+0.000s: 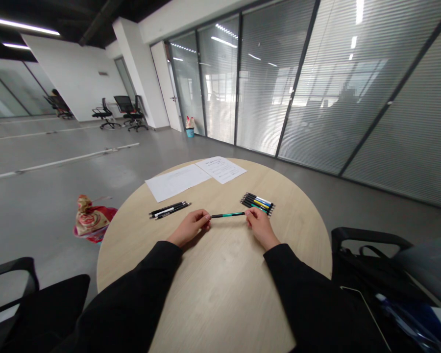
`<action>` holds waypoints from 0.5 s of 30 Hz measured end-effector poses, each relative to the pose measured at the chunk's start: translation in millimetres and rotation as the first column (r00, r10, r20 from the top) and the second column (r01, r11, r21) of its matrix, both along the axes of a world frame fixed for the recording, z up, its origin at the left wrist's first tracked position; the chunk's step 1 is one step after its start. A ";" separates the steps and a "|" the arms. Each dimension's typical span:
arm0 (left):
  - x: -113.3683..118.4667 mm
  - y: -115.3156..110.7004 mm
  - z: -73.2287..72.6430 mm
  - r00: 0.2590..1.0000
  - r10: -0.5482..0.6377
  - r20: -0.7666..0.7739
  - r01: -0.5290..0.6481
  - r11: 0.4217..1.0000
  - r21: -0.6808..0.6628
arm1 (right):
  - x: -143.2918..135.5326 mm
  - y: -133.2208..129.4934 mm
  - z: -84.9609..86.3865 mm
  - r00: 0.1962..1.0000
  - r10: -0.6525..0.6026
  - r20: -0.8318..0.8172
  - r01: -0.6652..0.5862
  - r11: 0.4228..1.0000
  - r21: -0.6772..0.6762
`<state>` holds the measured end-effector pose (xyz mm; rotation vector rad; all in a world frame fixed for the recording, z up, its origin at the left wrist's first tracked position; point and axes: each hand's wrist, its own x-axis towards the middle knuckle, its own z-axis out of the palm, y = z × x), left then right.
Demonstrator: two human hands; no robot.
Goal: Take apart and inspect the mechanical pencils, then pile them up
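Note:
Between my two hands a black and green pen [228, 214] lies level, just over the round table [220, 274]. My left hand [193, 226] is closed on its left end, pinching with thumb and finger. At the other end, my right hand [260, 225] pinches the pen in the same way. Right behind my right hand lies a row of several pens [257, 201] with blue, yellow, white and green barrels, partly hidden by that hand. A small group of black and white pens [169, 210] rests beyond my left hand.
Two paper sheets, a blank-looking one [178, 182] and a printed one [221, 169], lie at the table's far edge. A bag-filled bin [93, 220] stands on the floor at left. Chairs flank the table, the right one [371, 238] holding a dark bag.

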<state>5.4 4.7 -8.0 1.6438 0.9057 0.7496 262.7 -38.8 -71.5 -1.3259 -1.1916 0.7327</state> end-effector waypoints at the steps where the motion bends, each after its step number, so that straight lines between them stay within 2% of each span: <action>1: 0.1 -0.3 0.6 1.000 0.001 -0.004 -0.001 1.000 0.003 | 0.0 0.0 0.2 1.000 0.002 0.004 -0.002 1.000 -0.003; 9: 0.7 -3.0 5.6 1.000 -0.006 -0.015 0.006 1.000 0.014 | -2.2 -2.9 6.2 1.000 0.012 0.013 -0.012 1.000 0.005; 15: 0.6 -2.1 3.6 1.000 0.003 0.006 -0.003 1.000 0.002 | -2.4 -4.2 7.8 0.999 0.007 0.036 -0.007 1.000 0.010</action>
